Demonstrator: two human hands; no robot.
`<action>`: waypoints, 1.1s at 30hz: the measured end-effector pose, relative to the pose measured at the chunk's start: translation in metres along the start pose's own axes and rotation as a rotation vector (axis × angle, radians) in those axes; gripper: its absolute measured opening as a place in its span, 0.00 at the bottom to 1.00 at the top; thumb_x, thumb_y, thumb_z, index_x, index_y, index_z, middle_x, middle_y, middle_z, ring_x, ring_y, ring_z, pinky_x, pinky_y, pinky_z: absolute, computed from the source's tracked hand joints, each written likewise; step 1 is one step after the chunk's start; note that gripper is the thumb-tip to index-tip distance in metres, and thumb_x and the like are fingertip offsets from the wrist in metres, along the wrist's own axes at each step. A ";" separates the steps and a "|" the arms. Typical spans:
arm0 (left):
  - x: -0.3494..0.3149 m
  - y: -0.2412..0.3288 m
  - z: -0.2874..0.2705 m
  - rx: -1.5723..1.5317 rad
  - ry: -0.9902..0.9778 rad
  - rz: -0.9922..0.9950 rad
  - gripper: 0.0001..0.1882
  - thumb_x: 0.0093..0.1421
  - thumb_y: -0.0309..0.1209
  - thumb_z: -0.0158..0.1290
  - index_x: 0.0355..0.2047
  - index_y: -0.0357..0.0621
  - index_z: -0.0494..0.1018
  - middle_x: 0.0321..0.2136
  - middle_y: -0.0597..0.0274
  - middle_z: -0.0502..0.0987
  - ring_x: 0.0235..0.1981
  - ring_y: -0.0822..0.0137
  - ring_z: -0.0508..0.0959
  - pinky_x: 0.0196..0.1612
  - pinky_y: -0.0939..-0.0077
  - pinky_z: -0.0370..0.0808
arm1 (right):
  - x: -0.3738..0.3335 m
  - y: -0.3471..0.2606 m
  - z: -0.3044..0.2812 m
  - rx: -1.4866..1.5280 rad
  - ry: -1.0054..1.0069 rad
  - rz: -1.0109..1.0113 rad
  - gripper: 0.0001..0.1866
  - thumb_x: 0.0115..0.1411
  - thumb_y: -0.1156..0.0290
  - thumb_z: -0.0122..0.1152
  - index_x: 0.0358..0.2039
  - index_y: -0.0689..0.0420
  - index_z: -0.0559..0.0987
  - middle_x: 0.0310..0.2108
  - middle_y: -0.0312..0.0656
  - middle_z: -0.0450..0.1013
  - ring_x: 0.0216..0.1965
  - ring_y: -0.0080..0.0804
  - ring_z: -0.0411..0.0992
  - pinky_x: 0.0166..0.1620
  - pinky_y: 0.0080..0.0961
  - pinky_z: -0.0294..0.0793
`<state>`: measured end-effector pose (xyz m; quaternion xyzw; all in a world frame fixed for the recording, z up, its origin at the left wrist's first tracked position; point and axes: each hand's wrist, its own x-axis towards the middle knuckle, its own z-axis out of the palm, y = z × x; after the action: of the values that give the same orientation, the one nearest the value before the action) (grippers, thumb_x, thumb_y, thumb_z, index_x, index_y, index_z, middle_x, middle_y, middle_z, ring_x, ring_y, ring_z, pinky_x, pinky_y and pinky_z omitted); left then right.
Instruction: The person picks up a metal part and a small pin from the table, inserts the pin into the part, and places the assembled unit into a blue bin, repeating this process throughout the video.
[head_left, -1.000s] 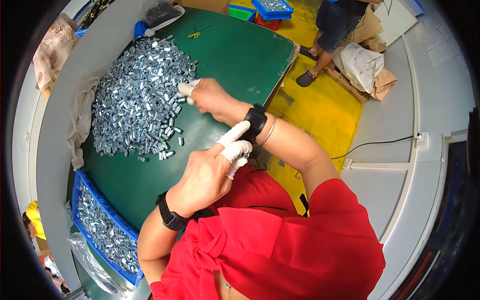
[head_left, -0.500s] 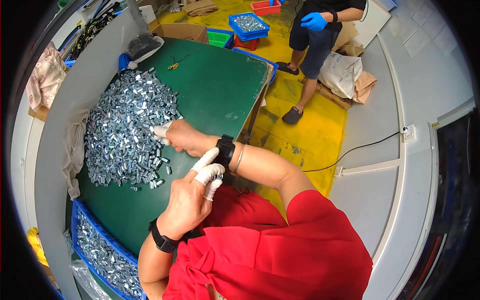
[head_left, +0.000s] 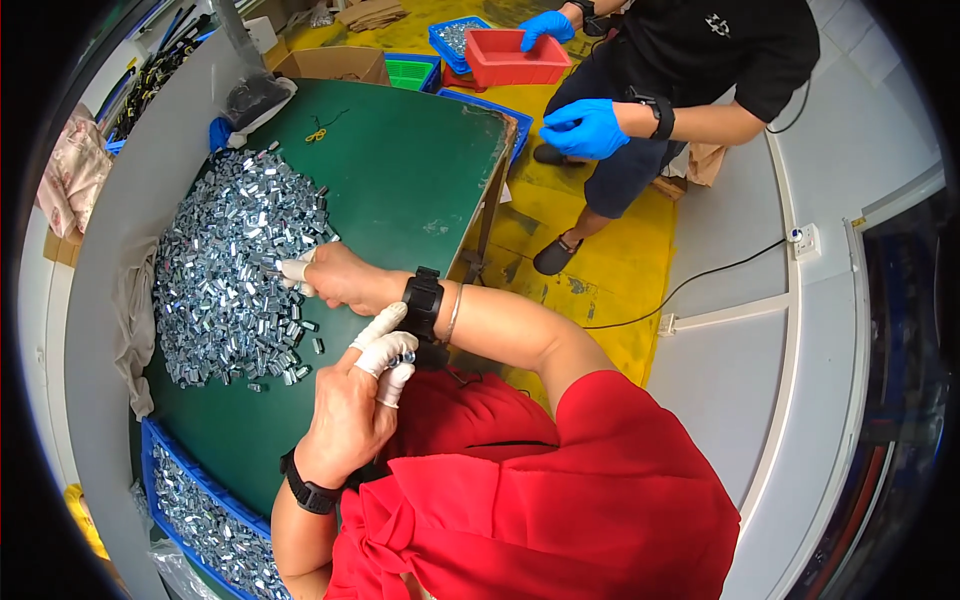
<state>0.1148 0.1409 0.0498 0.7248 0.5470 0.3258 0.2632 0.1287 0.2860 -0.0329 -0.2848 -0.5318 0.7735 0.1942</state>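
Note:
A large heap of small, shiny metal hex pieces (head_left: 235, 260) lies on a green tabletop (head_left: 400, 165). At the heap's near right edge is my right hand (head_left: 340, 277), its fingers closed in white finger covers. Its fingertips touch the heap, and whatever they pinch blends into the pieces. Closer to me, my left hand (head_left: 350, 410) is raised beside my right wrist, also in white finger covers. It is closed on a small metal piece (head_left: 405, 358), whose round end shows between the fingers.
A blue crate (head_left: 205, 482) of similar pieces stands at the table's near left. Beyond the far right corner, a co-worker in blue gloves (head_left: 590, 128) holds a red bin (head_left: 515, 62). A cardboard box (head_left: 335, 66) and a green basket (head_left: 408, 72) stand past the far edge.
The co-worker has come closer and now grips the red bin, which was farther back. The whole view has shifted slightly. My hands keep nearly the same pose.

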 end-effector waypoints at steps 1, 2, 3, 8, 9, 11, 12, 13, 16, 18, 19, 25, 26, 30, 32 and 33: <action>0.000 0.000 0.000 -0.003 -0.002 -0.009 0.10 0.53 0.20 0.51 0.37 0.41 0.70 0.48 0.44 0.69 0.33 0.48 0.77 0.34 0.67 0.76 | 0.001 0.001 0.000 -0.001 0.003 0.001 0.19 0.57 0.57 0.54 0.29 0.63 0.77 0.18 0.36 0.64 0.13 0.21 0.53 0.15 0.21 0.52; -0.001 0.000 0.000 -0.006 -0.005 -0.018 0.10 0.53 0.19 0.51 0.37 0.41 0.70 0.48 0.44 0.69 0.33 0.48 0.77 0.34 0.67 0.76 | 0.001 0.001 0.000 0.005 0.001 0.001 0.19 0.57 0.57 0.54 0.28 0.63 0.77 0.18 0.36 0.64 0.13 0.20 0.53 0.14 0.20 0.51; 0.000 0.000 0.000 -0.008 -0.005 -0.016 0.10 0.53 0.19 0.51 0.37 0.41 0.70 0.48 0.44 0.69 0.33 0.48 0.77 0.34 0.67 0.76 | 0.001 0.002 0.000 0.010 0.000 0.000 0.19 0.57 0.57 0.54 0.28 0.63 0.76 0.17 0.36 0.64 0.13 0.20 0.52 0.14 0.20 0.50; -0.001 0.001 0.000 -0.013 -0.008 -0.030 0.10 0.53 0.19 0.50 0.37 0.41 0.70 0.48 0.44 0.69 0.33 0.48 0.77 0.34 0.68 0.76 | -0.003 -0.003 0.000 0.046 -0.009 0.007 0.18 0.57 0.57 0.54 0.26 0.63 0.76 0.16 0.35 0.64 0.12 0.18 0.51 0.13 0.19 0.48; -0.001 0.002 0.000 -0.018 -0.011 -0.038 0.10 0.53 0.19 0.50 0.37 0.41 0.70 0.48 0.44 0.69 0.33 0.49 0.77 0.34 0.68 0.76 | -0.004 -0.003 -0.001 0.047 -0.009 0.007 0.18 0.57 0.57 0.54 0.26 0.63 0.76 0.16 0.35 0.64 0.12 0.18 0.51 0.13 0.19 0.48; -0.001 0.002 -0.001 -0.021 -0.013 -0.048 0.10 0.53 0.19 0.50 0.37 0.40 0.70 0.48 0.44 0.69 0.33 0.49 0.77 0.34 0.68 0.76 | -0.004 -0.005 0.001 0.043 -0.011 0.012 0.18 0.57 0.57 0.55 0.26 0.62 0.76 0.15 0.35 0.64 0.11 0.18 0.51 0.13 0.19 0.47; -0.001 0.002 -0.001 -0.019 -0.009 -0.038 0.10 0.54 0.19 0.50 0.37 0.40 0.70 0.48 0.44 0.69 0.33 0.49 0.77 0.34 0.68 0.76 | -0.003 -0.005 0.002 0.042 -0.012 0.014 0.18 0.57 0.57 0.55 0.25 0.62 0.76 0.15 0.34 0.63 0.11 0.18 0.51 0.13 0.19 0.47; -0.001 0.002 -0.001 -0.017 -0.006 -0.028 0.10 0.54 0.19 0.50 0.37 0.40 0.70 0.48 0.44 0.69 0.33 0.49 0.78 0.34 0.68 0.76 | -0.004 -0.006 0.002 0.042 -0.013 0.014 0.18 0.57 0.57 0.55 0.25 0.62 0.76 0.15 0.34 0.63 0.11 0.18 0.51 0.13 0.19 0.47; -0.001 0.002 -0.001 -0.011 -0.002 -0.016 0.09 0.54 0.19 0.50 0.37 0.40 0.70 0.47 0.45 0.69 0.33 0.49 0.78 0.34 0.68 0.76 | -0.004 -0.007 0.004 0.025 0.014 0.014 0.18 0.57 0.57 0.55 0.25 0.62 0.76 0.15 0.34 0.63 0.11 0.18 0.50 0.13 0.19 0.46; -0.001 0.002 -0.001 -0.006 -0.003 -0.013 0.09 0.54 0.19 0.50 0.37 0.40 0.70 0.47 0.45 0.69 0.32 0.49 0.78 0.33 0.68 0.76 | -0.004 -0.007 0.004 0.028 0.008 0.008 0.18 0.57 0.57 0.55 0.25 0.62 0.76 0.15 0.34 0.63 0.11 0.18 0.51 0.13 0.18 0.47; -0.001 0.001 -0.001 -0.005 -0.002 -0.013 0.09 0.54 0.19 0.50 0.37 0.40 0.70 0.47 0.45 0.69 0.32 0.49 0.78 0.33 0.68 0.76 | -0.004 -0.007 0.003 0.031 0.002 0.003 0.18 0.57 0.57 0.55 0.25 0.62 0.76 0.15 0.34 0.63 0.11 0.18 0.51 0.13 0.18 0.47; -0.003 -0.001 0.000 -0.005 0.009 -0.003 0.09 0.54 0.21 0.50 0.37 0.41 0.70 0.47 0.45 0.70 0.32 0.49 0.78 0.33 0.68 0.76 | -0.004 -0.004 0.004 0.032 -0.011 0.004 0.19 0.57 0.56 0.55 0.25 0.62 0.76 0.16 0.35 0.64 0.12 0.18 0.52 0.14 0.18 0.48; -0.003 -0.002 0.000 -0.005 0.011 -0.003 0.09 0.54 0.21 0.50 0.37 0.41 0.70 0.47 0.45 0.70 0.32 0.49 0.77 0.33 0.68 0.76 | -0.004 -0.004 0.004 0.029 -0.012 0.006 0.19 0.57 0.56 0.55 0.25 0.62 0.76 0.16 0.35 0.64 0.12 0.18 0.52 0.14 0.18 0.48; -0.005 -0.002 0.000 -0.006 0.008 -0.014 0.09 0.54 0.21 0.50 0.37 0.41 0.71 0.47 0.46 0.70 0.32 0.49 0.77 0.33 0.68 0.76 | -0.002 -0.002 0.006 0.025 -0.019 0.011 0.19 0.57 0.56 0.55 0.26 0.62 0.77 0.17 0.35 0.64 0.12 0.19 0.52 0.14 0.19 0.50; -0.006 -0.003 0.000 0.002 0.017 -0.005 0.09 0.54 0.21 0.51 0.37 0.42 0.70 0.47 0.47 0.70 0.32 0.49 0.77 0.32 0.68 0.76 | -0.003 -0.003 0.007 0.027 -0.025 0.009 0.19 0.57 0.56 0.55 0.27 0.62 0.77 0.17 0.36 0.64 0.12 0.19 0.53 0.14 0.19 0.50; -0.006 -0.004 0.000 0.009 0.024 0.009 0.09 0.54 0.21 0.51 0.37 0.42 0.70 0.47 0.47 0.70 0.31 0.49 0.77 0.32 0.68 0.76 | -0.003 -0.003 0.007 0.029 -0.029 0.013 0.19 0.57 0.56 0.55 0.27 0.62 0.77 0.17 0.36 0.64 0.12 0.19 0.53 0.14 0.19 0.50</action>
<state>0.1113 0.1361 0.0457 0.7245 0.5483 0.3331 0.2520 0.1262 0.2807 -0.0273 -0.2742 -0.5215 0.7864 0.1855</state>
